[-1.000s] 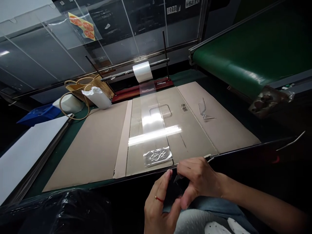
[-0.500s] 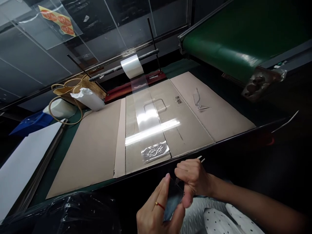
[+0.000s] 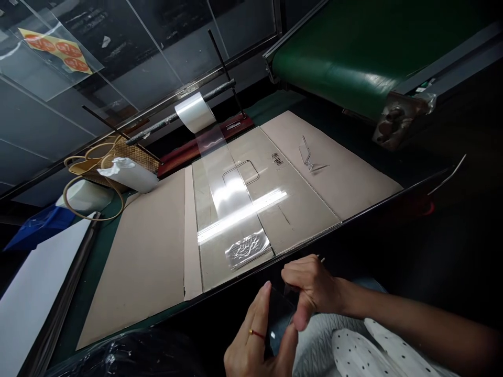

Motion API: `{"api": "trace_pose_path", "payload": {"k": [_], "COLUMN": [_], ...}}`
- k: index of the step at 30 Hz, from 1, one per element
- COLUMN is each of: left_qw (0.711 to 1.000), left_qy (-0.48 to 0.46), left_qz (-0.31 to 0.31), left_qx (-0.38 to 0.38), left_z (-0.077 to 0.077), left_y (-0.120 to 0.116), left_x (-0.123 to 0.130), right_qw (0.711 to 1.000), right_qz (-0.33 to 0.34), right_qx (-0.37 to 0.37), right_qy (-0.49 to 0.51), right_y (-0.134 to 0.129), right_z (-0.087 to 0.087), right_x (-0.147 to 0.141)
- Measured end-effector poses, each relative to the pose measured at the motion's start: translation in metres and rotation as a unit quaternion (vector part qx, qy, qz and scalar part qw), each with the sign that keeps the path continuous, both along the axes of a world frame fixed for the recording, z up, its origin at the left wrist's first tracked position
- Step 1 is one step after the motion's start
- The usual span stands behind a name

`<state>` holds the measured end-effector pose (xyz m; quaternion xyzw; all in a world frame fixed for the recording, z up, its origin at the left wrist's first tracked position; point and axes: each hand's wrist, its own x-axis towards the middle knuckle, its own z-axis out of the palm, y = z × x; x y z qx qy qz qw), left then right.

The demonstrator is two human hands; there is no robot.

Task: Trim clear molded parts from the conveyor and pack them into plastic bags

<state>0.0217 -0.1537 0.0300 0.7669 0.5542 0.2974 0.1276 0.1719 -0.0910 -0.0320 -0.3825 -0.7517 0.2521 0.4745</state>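
Observation:
My left hand [image 3: 257, 335], with a red ring-like band on one finger, holds a small clear plate [image 3: 280, 311] by its edges between fingertips and thumb. The plate is dark and hard to make out, with a bright glint on it. My right hand [image 3: 310, 288] is closed round a slim tool like a craft knife; its pointed tip [image 3: 288, 288] shows by the plate's edge, and its other end sticks out above the knuckles. Both hands are below the table's front edge, over the lap. On the table, a clear film strip [image 3: 220, 167] runs from a film roll [image 3: 195, 112] to a crinkled end.
A clear board [image 3: 296, 204] lies over brown cardboard [image 3: 145, 251]. Thin clear offcuts [image 3: 310, 163] lie at right. A green conveyor belt [image 3: 334, 63] stands behind. Left are a wicker basket [image 3: 137, 157], a white roll [image 3: 131, 175], a blue bin [image 3: 39, 222] and white sheets [image 3: 47, 293].
The view has shifted, so the table things sit further left. My right hand and the tool have turned slightly, and a little more of the plate shows between my hands.

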Motion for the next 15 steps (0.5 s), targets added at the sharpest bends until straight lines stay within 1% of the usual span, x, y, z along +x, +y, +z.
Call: {"api": "trace_pose_path", "payload": {"k": [1, 3, 4, 5, 7, 9, 10, 11, 12, 13, 14, 15], "left_qw": [1.0, 0.99, 0.977, 0.958, 0.914, 0.882, 0.876, 0.879, 0.894, 0.924, 0.958, 0.984], "left_qy": [-0.027, -0.126, -0.192, -0.262, -0.38, -0.448, -0.46, -0.454, -0.427, -0.364, -0.275, -0.176], "left_qz": [0.006, 0.017, 0.018, 0.014, 0.005, -0.005, -0.01, -0.018, -0.022, -0.022, -0.018, -0.013], "left_qx": [-0.014, -0.064, -0.094, -0.118, -0.143, -0.146, -0.145, -0.144, -0.135, -0.111, -0.072, -0.026], "left_z": [-0.001, -0.003, -0.005, -0.008, -0.014, -0.02, -0.022, -0.024, -0.026, -0.028, -0.03, -0.031], "left_y": [0.001, 0.005, 0.008, 0.009, 0.012, 0.015, 0.017, 0.02, 0.024, 0.03, 0.038, 0.047], "left_x": [0.001, 0.002, 0.003, 0.004, 0.006, 0.007, 0.007, 0.006, 0.004, 0.0, -0.004, -0.01], "right_qw": [0.998, 0.983, 0.971, 0.958, 0.93, 0.911, 0.909, 0.911, 0.916, 0.924, 0.934, 0.945], "right_qz": [0.021, 0.059, 0.081, 0.109, 0.164, 0.197, 0.196, 0.184, 0.165, 0.14, 0.109, 0.078], "right_qx": [-0.049, -0.147, -0.191, -0.229, -0.292, -0.324, -0.33, -0.335, -0.336, -0.335, -0.328, -0.316], "right_qy": [0.03, 0.091, 0.117, 0.136, 0.154, 0.163, 0.163, 0.156, 0.142, 0.118, 0.084, 0.042], "right_y": [0.0, -0.001, -0.001, -0.002, -0.004, -0.007, -0.008, -0.008, -0.008, -0.006, -0.003, 0.001], "right_z": [0.001, 0.006, 0.008, 0.011, 0.016, 0.021, 0.023, 0.026, 0.029, 0.033, 0.038, 0.043], "right_x": [0.001, 0.006, 0.008, 0.01, 0.014, 0.016, 0.017, 0.019, 0.022, 0.026, 0.031, 0.036]}}
